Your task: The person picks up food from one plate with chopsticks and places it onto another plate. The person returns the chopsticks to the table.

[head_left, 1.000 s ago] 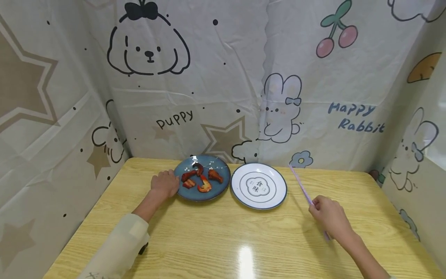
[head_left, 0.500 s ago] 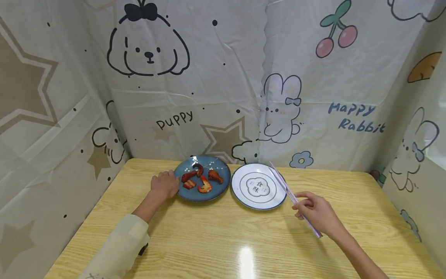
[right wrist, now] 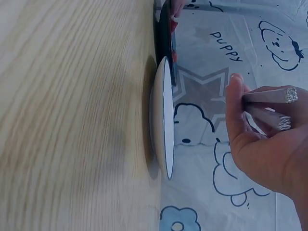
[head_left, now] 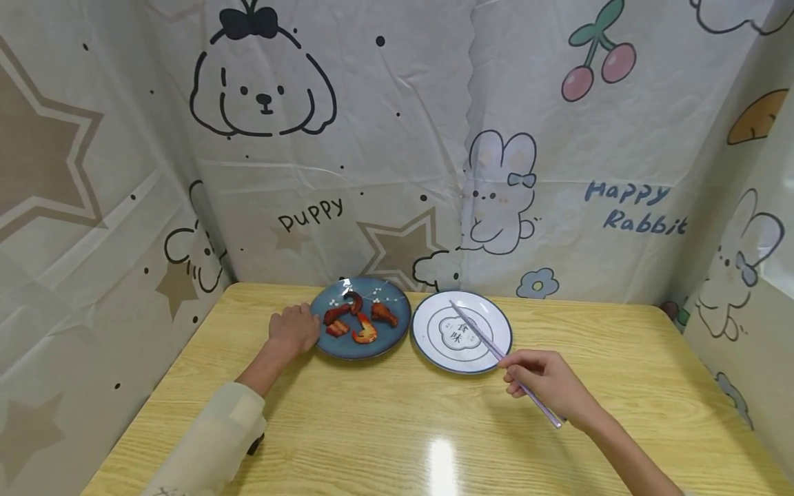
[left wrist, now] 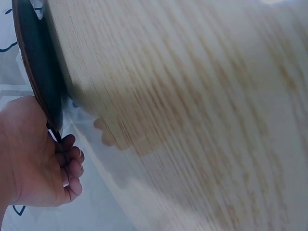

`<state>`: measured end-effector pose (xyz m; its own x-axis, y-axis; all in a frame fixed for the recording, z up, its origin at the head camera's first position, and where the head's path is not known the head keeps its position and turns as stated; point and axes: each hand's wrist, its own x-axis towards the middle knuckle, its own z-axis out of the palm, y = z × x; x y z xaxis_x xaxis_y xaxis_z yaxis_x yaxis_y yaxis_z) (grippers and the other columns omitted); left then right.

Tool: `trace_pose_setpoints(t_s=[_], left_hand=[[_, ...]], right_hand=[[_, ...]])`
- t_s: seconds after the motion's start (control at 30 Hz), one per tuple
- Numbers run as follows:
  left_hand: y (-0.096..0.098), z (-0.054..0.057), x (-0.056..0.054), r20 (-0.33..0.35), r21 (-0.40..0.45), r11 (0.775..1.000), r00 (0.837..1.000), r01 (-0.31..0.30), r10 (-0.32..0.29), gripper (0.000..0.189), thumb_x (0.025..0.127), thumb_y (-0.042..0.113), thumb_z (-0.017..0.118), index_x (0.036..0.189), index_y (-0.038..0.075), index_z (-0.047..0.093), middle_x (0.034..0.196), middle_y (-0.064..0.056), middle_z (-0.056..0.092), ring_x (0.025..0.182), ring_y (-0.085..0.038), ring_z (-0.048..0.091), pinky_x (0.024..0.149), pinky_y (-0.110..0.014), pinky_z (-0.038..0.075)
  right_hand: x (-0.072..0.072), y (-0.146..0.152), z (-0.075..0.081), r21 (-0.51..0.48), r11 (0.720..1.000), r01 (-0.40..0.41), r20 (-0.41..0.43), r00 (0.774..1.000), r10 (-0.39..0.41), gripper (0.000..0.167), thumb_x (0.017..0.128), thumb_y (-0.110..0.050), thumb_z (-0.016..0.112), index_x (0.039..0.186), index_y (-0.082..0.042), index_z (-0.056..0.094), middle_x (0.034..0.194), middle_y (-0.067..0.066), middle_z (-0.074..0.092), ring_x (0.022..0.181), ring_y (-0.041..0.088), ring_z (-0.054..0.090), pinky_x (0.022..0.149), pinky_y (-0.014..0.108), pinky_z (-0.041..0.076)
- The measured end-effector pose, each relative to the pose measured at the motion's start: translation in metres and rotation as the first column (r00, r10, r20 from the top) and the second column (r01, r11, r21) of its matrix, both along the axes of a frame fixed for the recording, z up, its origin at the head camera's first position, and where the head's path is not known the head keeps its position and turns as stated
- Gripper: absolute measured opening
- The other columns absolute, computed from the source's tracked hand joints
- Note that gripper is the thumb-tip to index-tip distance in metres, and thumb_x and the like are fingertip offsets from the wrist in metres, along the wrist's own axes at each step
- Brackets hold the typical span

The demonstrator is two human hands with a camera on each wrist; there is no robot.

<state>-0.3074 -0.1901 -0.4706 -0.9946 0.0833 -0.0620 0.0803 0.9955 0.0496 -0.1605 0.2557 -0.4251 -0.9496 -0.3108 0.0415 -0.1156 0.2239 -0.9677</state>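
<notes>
My left hand grips the left rim of a blue plate, its fingers curled at the edge in the left wrist view. On that plate lie a shrimp, a drumstick, a striped meat piece and other reddish-brown food. A white plate with a dark blue rim stands to its right. My right hand pinches a pair of light purple chopsticks between thumb and fingers. Their tips are over the white plate, and in the right wrist view the hand is raised above the table.
The wooden table meets a hanging printed cloth at its back edge, and the cloth also runs along both sides. Both plates stand close together near that back edge.
My right hand has moved left with the chopsticks, whose tips went from right of the white plate to over its middle. The left hand and both plates have stayed in place.
</notes>
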Motion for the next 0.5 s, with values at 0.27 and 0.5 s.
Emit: trace_pose_setpoints(t_s=[0.27, 0.5], left_hand=[[0.000, 0.000, 0.000, 0.006, -0.015, 1.000, 1.000, 0.008, -0.008, 0.040, 0.106, 0.026, 0.037, 0.110, -0.011, 0.051, 0.100, -0.024, 0.057, 0.102, -0.039, 0.055, 0.087, -0.055, 0.043], [0.000, 0.001, 0.001, 0.005, -0.025, 1.000, 1.000, 0.012, -0.012, 0.040, 0.106, 0.026, 0.038, 0.110, -0.011, 0.051, 0.099, -0.023, 0.056, 0.101, -0.039, 0.055, 0.087, -0.055, 0.043]], right_hand=[[0.000, -0.016, 0.009, -0.120, 0.992, -0.036, 0.056, 0.998, 0.043, 0.020, 0.100, -0.002, 0.055, 0.106, 0.014, 0.065, 0.089, 0.015, 0.068, 0.077, 0.019, 0.070, 0.071, 0.036, 0.058], [-0.002, -0.025, 0.011, -0.214, 0.960, -0.181, -0.009, 0.983, 0.184, 0.028, 0.101, 0.003, 0.042, 0.108, 0.025, 0.058, 0.094, 0.017, 0.070, 0.084, 0.019, 0.071, 0.076, 0.039, 0.057]])
